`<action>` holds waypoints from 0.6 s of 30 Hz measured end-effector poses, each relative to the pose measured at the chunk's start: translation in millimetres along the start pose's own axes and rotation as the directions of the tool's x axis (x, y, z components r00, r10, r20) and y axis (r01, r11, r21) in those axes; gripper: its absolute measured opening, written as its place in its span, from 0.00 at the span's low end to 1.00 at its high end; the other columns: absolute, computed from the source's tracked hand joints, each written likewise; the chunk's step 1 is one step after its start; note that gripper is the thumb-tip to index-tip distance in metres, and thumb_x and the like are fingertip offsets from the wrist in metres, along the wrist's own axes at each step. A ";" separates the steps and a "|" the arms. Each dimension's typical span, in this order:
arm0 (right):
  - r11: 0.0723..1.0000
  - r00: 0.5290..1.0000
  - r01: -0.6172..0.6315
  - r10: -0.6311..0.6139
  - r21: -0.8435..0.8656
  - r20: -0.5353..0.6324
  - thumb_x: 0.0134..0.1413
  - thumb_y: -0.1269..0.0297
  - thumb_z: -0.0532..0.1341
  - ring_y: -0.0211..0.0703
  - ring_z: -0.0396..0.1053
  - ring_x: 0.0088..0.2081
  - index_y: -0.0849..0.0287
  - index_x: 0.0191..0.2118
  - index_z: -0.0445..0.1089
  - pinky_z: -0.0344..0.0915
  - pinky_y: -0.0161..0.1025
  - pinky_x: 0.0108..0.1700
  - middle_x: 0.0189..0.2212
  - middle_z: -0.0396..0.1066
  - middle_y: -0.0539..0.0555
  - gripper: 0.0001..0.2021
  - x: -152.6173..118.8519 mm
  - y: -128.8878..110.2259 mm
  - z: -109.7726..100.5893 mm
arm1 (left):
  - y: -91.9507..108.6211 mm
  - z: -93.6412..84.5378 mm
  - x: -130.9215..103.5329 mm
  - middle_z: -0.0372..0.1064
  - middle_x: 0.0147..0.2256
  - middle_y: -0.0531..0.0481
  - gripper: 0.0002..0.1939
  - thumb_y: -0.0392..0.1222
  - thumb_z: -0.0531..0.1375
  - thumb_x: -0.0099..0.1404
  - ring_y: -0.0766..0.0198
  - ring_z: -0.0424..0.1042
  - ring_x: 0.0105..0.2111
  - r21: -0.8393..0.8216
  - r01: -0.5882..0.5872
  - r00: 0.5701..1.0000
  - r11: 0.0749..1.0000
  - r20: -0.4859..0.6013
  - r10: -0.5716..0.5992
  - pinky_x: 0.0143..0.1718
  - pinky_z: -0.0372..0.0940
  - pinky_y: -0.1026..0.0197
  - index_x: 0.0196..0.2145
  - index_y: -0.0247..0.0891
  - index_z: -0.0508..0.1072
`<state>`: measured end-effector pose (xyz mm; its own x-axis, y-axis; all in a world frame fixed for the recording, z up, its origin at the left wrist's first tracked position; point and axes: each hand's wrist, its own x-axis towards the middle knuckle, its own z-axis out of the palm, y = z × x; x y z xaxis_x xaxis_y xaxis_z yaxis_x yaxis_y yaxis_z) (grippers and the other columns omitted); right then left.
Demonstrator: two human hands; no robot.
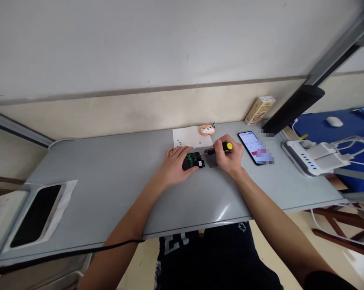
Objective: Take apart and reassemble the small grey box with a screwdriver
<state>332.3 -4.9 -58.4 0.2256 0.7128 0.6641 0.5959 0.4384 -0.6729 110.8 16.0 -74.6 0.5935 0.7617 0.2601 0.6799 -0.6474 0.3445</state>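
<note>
My left hand [175, 164] is closed around the left side of a small black device with an exposed green circuit board [194, 160], which rests on the grey table. In my right hand [230, 155] is a black and yellow screwdriver [228, 147], its thin shaft pointing left at the board. Whether the tip touches a screw is too small to tell. A dark grey cover-like piece [211, 160] lies between the device and my right hand. Behind the device, several tiny dark screws [179, 143] lie on a white sheet of paper [188, 133].
An orange animal-faced case [207, 129] sits on the paper's back right corner. To the right are a phone [252, 147] showing a timer, a small carton [259, 110] and a white power strip [315, 157] with cables. A dark-screened tablet-like device [36, 215] lies at the left edge.
</note>
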 end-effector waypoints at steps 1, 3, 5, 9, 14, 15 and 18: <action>1.000 1.000 -0.006 0.006 -0.003 -0.009 0.65 0.54 0.58 0.35 0.59 0.20 0.56 0.27 0.66 0.55 0.36 0.25 0.18 0.64 0.47 0.17 0.6 0.1 -0.4 | -1.9 2.3 0.3 0.67 0.61 0.42 0.34 0.56 0.64 0.68 0.48 0.65 0.62 -0.023 -0.015 1.000 1.000 0.015 0.015 0.66 0.51 0.43 0.66 0.43 0.60; 1.000 1.000 -0.019 0.019 -0.002 -0.018 0.66 0.53 0.57 0.36 0.59 0.21 0.56 0.27 0.66 0.56 0.37 0.26 0.19 0.65 0.48 0.18 1.9 0.0 -1.2 | -5.0 7.0 0.7 0.68 0.61 0.43 0.34 0.54 0.64 0.68 0.49 0.66 0.62 -0.056 -0.041 0.999 0.998 0.033 0.043 0.67 0.50 0.44 0.66 0.44 0.59; 0.999 0.999 -0.033 0.033 0.006 -0.019 0.66 0.52 0.57 0.37 0.59 0.21 0.56 0.26 0.66 0.56 0.37 0.26 0.19 0.64 0.48 0.18 2.8 -0.2 -1.4 | -6.9 10.7 1.0 0.68 0.61 0.44 0.33 0.52 0.63 0.69 0.50 0.67 0.61 -0.072 -0.052 0.998 0.996 0.033 0.054 0.67 0.50 0.44 0.67 0.45 0.59; 0.998 0.999 -0.054 0.054 0.014 0.006 0.66 0.52 0.57 0.36 0.57 0.20 0.56 0.27 0.66 0.55 0.37 0.26 0.18 0.62 0.47 0.18 2.6 0.1 -0.2 | -8.0 14.0 1.7 0.70 0.60 0.45 0.31 0.50 0.62 0.71 0.51 0.68 0.60 -0.075 -0.053 0.998 0.996 0.028 0.055 0.66 0.51 0.44 0.67 0.46 0.59; 0.998 0.998 -0.058 0.058 0.001 0.035 0.65 0.53 0.57 0.35 0.58 0.20 0.56 0.27 0.66 0.55 0.36 0.26 0.18 0.63 0.47 0.17 1.7 0.5 1.2 | -7.7 14.5 3.0 0.70 0.59 0.46 0.29 0.48 0.62 0.70 0.51 0.68 0.59 -0.076 -0.051 0.998 0.996 0.033 0.054 0.65 0.52 0.44 0.66 0.46 0.61; 0.998 0.998 -0.059 0.059 -0.001 0.037 0.65 0.53 0.57 0.35 0.57 0.20 0.56 0.27 0.66 0.55 0.36 0.26 0.18 0.63 0.47 0.17 1.7 0.7 1.3 | -7.5 14.3 3.2 0.70 0.59 0.46 0.29 0.48 0.63 0.70 0.51 0.68 0.59 -0.076 -0.051 0.998 0.996 0.034 0.054 0.65 0.52 0.45 0.66 0.46 0.62; 0.998 0.997 -0.065 0.065 0.006 0.048 0.65 0.53 0.58 0.36 0.59 0.21 0.56 0.27 0.66 0.56 0.36 0.27 0.19 0.64 0.47 0.17 1.5 1.7 2.0 | -6.3 13.1 3.7 0.70 0.59 0.46 0.28 0.48 0.62 0.70 0.51 0.67 0.60 -0.071 -0.050 0.998 0.996 0.041 0.053 0.65 0.53 0.45 0.65 0.47 0.63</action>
<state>332.0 -2.0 -59.2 0.2265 0.7649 0.6030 0.5755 0.3944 -0.7164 114.4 22.5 -87.7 0.6456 0.7246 0.2410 0.6172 -0.6810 0.3942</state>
